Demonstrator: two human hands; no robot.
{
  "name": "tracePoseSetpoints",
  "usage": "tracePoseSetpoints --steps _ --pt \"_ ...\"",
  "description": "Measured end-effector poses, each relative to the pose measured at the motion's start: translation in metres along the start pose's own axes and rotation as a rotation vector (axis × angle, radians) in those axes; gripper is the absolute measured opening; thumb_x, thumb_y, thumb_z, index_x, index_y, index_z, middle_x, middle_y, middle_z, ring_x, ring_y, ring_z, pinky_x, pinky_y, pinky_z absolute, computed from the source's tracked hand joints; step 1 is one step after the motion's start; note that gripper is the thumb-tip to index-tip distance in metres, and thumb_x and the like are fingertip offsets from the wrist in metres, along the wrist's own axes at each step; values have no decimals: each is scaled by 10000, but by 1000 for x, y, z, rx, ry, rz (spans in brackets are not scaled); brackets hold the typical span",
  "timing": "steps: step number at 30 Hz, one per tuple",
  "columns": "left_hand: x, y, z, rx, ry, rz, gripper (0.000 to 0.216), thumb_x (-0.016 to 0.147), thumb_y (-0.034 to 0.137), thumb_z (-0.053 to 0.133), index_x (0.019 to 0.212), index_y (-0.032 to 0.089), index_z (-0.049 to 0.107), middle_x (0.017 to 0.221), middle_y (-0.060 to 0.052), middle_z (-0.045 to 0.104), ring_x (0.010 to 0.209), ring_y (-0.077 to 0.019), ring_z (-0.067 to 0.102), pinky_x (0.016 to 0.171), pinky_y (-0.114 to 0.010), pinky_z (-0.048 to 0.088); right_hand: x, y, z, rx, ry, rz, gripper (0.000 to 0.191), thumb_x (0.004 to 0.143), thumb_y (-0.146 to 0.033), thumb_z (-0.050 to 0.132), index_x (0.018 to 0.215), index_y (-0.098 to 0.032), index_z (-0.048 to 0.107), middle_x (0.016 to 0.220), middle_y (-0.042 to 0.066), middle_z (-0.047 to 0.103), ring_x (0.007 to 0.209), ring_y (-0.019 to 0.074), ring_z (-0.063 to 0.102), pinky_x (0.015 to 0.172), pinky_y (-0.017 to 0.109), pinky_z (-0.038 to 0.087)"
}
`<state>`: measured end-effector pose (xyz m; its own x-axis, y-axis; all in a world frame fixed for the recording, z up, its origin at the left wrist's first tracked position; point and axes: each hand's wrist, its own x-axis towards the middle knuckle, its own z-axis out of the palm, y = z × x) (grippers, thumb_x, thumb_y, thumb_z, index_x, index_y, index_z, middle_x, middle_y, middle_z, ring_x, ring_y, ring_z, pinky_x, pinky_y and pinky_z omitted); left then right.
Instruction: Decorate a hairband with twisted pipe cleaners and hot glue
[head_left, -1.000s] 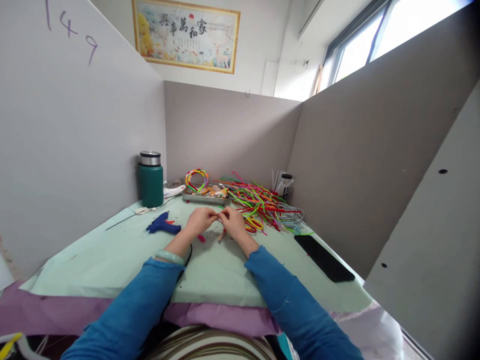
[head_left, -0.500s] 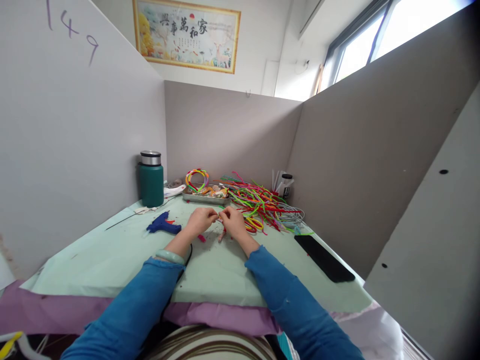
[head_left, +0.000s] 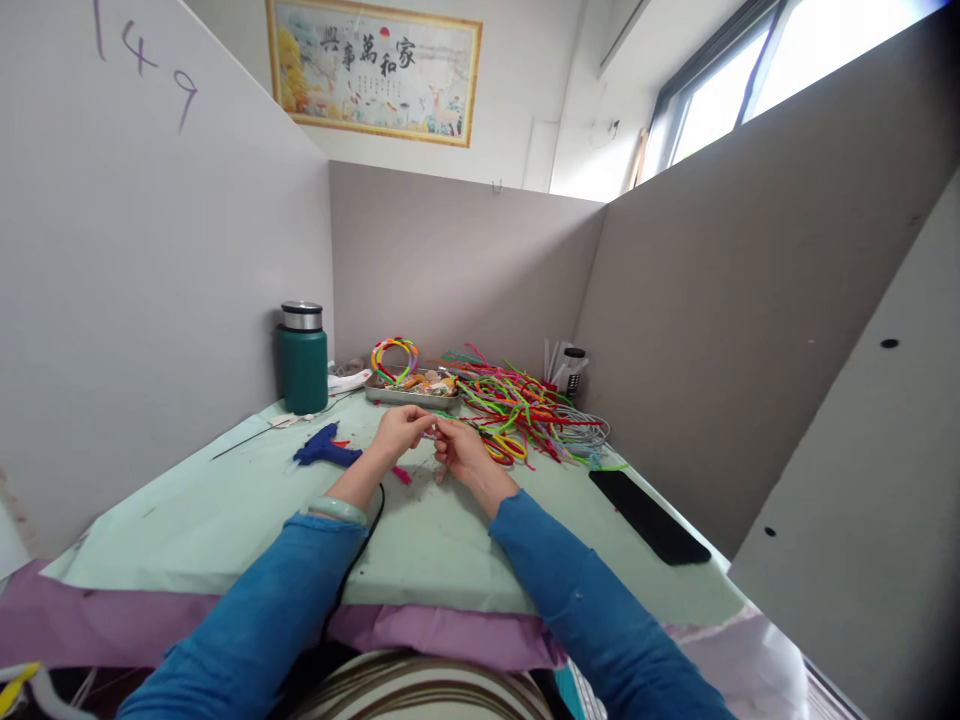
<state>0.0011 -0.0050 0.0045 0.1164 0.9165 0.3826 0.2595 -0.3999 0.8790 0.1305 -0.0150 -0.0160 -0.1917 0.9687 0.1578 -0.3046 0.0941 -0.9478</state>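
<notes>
My left hand and my right hand meet over the middle of the table, thumbs and fingers pinched together. What they hold between their fingertips is too small and covered to make out. Below the left wrist lies a short pink fuzzy piece on the table paper. A blue hot glue gun rests on its side left of my left hand. Just beyond my right hand are scissors with yellow and red handles.
Behind the hands, a heap of coloured pipe cleaners spreads to the right of a metal tray with small pieces. A multicoloured ring leans there. A green bottle stands left; a black flat slab lies right. Partitions enclose three sides.
My right hand has turned slightly, with its lower fingers curled more into view. Both hands stay together at nearly the same spot, the left shifted slightly up.
</notes>
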Motion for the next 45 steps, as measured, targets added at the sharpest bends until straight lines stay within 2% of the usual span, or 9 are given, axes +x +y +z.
tracePoseSetpoints --steps 5,8,12,15,20,29,36,42,45 --pt "2 -4 -2 -42 -18 -14 254 693 382 587 710 130 612 564 6 593 367 -48 375 385 -203 297 3 2 -5 -171 42 -46 237 748 -423 555 728 -195 493 496 -71 409 410 78 347 395 200 298" --pt "3 -7 -2 159 -31 -6 245 723 365 574 764 140 663 568 3 605 394 -66 415 426 -211 331 7 3 -13 -506 186 -221 214 755 -378 539 665 -186 505 497 -58 444 454 92 404 449 212 321" --pt "6 -13 -2 501 -10 195 193 740 297 587 833 186 716 788 -34 689 614 -116 555 606 -225 407 9 2 -20 -870 261 -384 172 759 -305 537 643 -179 549 593 -28 550 582 111 495 555 220 345" --pt "6 -16 -2 659 -26 290 190 766 276 565 834 207 728 842 -44 695 718 -145 579 665 -233 397 7 0 -19 -996 251 -415 157 781 -294 525 684 -185 582 629 -16 588 611 121 516 575 225 340" --pt "2 -12 -2 722 -54 297 252 811 321 508 826 202 729 766 -51 697 660 -146 566 604 -234 353 4 0 -17 -1065 267 -468 144 797 -273 520 715 -188 602 687 -1 622 637 125 526 593 226 342" --pt "2 -7 -1 551 -63 217 241 768 302 527 759 160 721 666 -32 680 592 -123 539 565 -223 338 13 3 -21 -853 270 -402 157 751 -299 534 652 -179 559 604 -30 559 601 118 498 575 226 347" --pt "0 -1 0 240 7 23 223 695 333 579 714 137 684 399 41 503 399 -86 440 452 -204 334 9 3 -12 -360 181 -231 238 714 -382 570 611 -187 480 442 -71 425 409 80 375 426 217 284" --pt "-2 3 1 -32 25 -10 231 642 358 628 668 128 626 391 51 476 359 -65 392 388 -194 307 3 0 -2 42 40 -34 253 668 -365 654 677 -183 478 467 -79 416 386 53 338 382 186 261" --pt "-2 3 1 -106 -8 -33 232 630 350 644 665 123 616 404 44 485 365 -62 396 386 -192 303 3 1 -3 69 12 20 248 674 -355 654 692 -183 475 470 -75 421 387 57 346 377 184 272"
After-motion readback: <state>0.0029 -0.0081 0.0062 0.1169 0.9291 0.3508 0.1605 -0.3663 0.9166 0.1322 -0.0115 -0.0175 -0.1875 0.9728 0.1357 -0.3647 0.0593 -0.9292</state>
